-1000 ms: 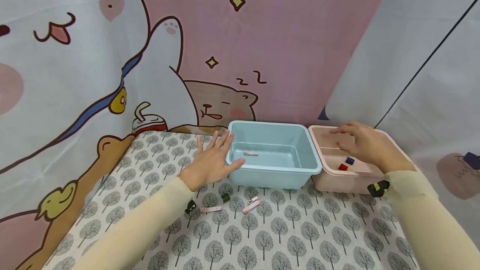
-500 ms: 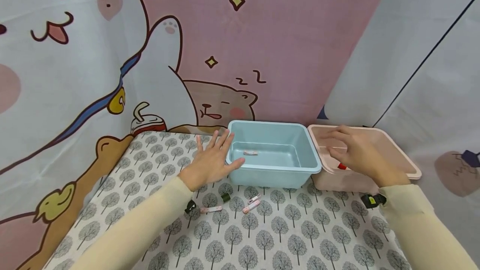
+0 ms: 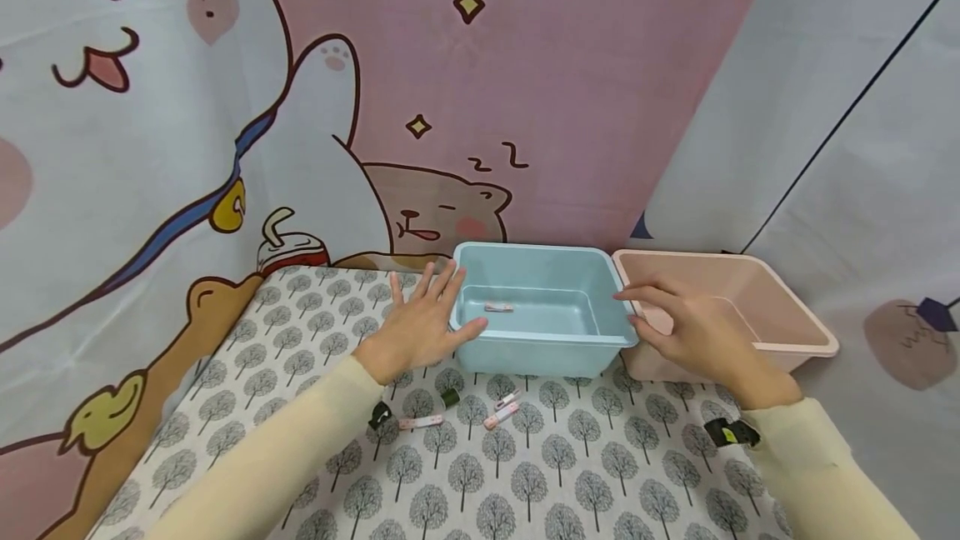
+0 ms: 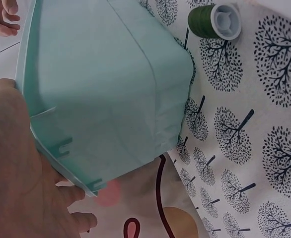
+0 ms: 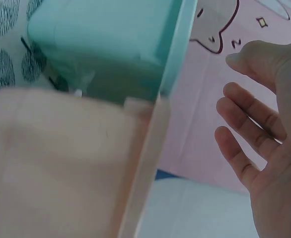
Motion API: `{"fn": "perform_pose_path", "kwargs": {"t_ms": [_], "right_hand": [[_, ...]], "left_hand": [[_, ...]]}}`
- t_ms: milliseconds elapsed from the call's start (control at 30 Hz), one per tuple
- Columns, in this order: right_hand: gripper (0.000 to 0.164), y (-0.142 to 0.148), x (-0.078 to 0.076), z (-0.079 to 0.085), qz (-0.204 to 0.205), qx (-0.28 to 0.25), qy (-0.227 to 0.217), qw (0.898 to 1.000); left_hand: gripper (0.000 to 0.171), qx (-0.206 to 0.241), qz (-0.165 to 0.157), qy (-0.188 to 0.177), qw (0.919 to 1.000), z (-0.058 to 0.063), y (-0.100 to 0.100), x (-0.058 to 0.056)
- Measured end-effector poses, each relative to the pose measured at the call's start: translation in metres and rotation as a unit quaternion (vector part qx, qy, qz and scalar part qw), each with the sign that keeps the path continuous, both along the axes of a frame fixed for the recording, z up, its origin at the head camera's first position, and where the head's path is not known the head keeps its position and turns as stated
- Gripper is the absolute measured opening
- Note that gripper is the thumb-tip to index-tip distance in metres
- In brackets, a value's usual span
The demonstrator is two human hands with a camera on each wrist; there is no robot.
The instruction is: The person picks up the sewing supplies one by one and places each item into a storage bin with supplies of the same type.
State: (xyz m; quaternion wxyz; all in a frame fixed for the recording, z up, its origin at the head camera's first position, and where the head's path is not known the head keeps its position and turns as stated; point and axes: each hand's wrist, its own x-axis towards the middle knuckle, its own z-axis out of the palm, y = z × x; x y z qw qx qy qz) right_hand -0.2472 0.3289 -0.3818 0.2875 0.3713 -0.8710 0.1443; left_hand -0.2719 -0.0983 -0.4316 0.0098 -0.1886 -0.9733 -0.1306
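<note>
Tree-print cloth [image 3: 600, 486] bears the blue tub [image 3: 536, 359], probably light and stiff, best held by its rim [image 3: 555, 339], left hand [image 3: 416, 327] spread there, right hand [image 3: 697, 336] loose, neither gripping

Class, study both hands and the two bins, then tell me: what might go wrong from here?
1. The left hand is spread at the left rim of the light-blue bin; a push there might slide or tip it.
2. The right hand is by the neighbouring rims of that bin and the pale pink bin and may knock one.
3. The green thread spool lies on its side on the tree-print cloth and could roll if bumped.
</note>
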Motion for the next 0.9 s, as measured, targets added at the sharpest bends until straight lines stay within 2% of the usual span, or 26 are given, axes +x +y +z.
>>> {"fn": "perform_pose_path", "kwargs": {"t_ms": [233, 333, 467, 633, 800, 900], "right_hand": [[0.052, -0.020, 0.009, -0.014, 0.074, -0.009, -0.001, 0.997], [0.045, -0.026, 0.013, -0.018, 0.082, -0.005, 0.006, 0.997], [0.026, -0.032, 0.019, -0.024, 0.087, 0.001, 0.011, 0.996], [0.025, -0.039, 0.028, -0.032, 0.094, -0.003, -0.002, 0.996], [0.047, -0.049, 0.036, -0.039, 0.097, 0.007, -0.020, 0.995], [0.049, -0.055, 0.039, -0.043, 0.103, 0.012, -0.028, 0.994]], "left_hand": [[0.106, -0.005, 0.000, 0.005, 1.0000, 0.001, -0.002, -0.003], [0.105, -0.004, -0.001, 0.006, 1.0000, 0.002, -0.003, -0.004], [0.106, -0.001, 0.000, 0.001, 1.0000, 0.001, -0.005, -0.006], [0.108, 0.002, -0.003, -0.003, 1.0000, -0.001, -0.003, -0.007], [0.107, 0.003, -0.004, 0.001, 1.0000, -0.002, -0.002, -0.008], [0.108, 0.003, -0.004, 0.001, 1.0000, -0.002, -0.001, -0.009]]}}
